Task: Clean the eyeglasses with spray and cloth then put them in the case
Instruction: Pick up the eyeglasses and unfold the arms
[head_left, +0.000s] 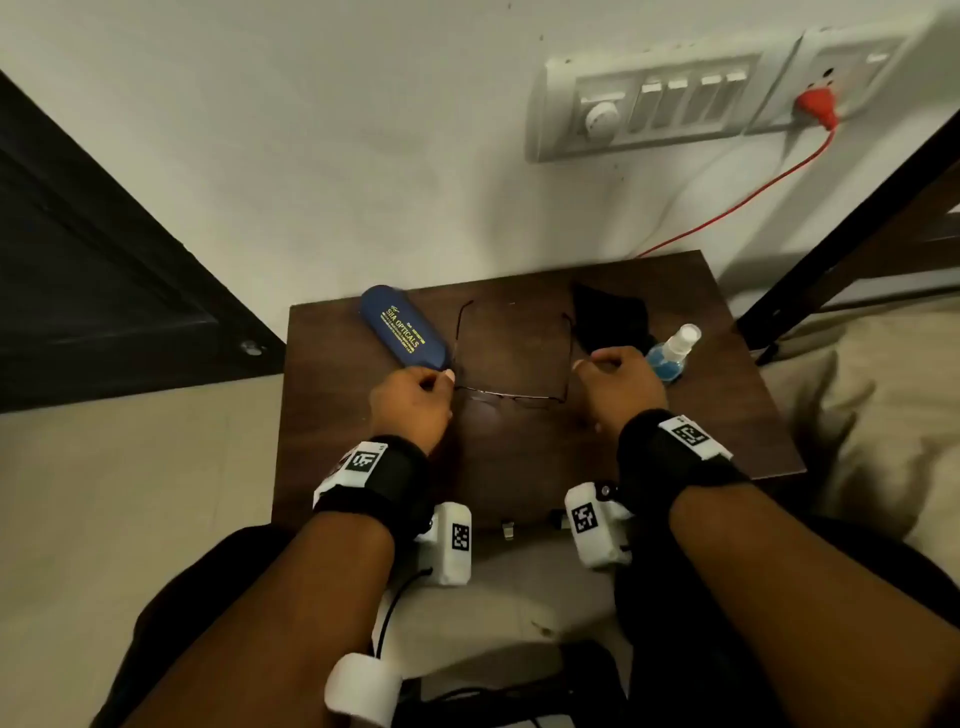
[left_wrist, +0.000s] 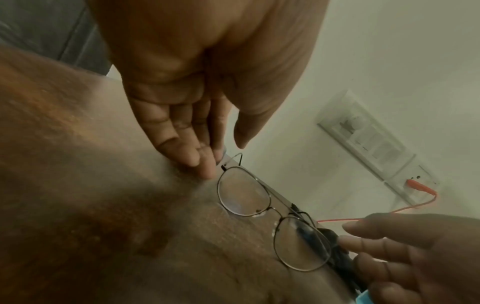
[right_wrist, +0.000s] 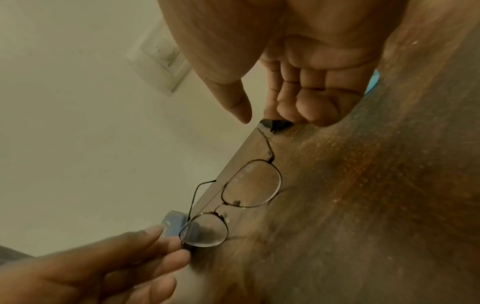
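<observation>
Nearest, the left hand (head_left: 413, 402) and right hand (head_left: 618, 382) flank the eyeglasses (head_left: 511, 395) lying open on the table (head_left: 519, 467), fingers loosely curled, holding nothing. Beyond wait the case (head_left: 402, 326), cloth (head_left: 608, 317) and spray (head_left: 672, 351). Cleaning seems unstarted; next, probably a gentle two-handed lift.

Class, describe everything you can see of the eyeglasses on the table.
The eyeglasses have a thin dark metal-looking frame, two rounded clear lenses, a bridge with nose pads, and slim temples unfolded toward the wall. They rest lens-front down on the brown table, between the blue case and black cloth. The left hand and right hand flank them at the hinges.
</observation>
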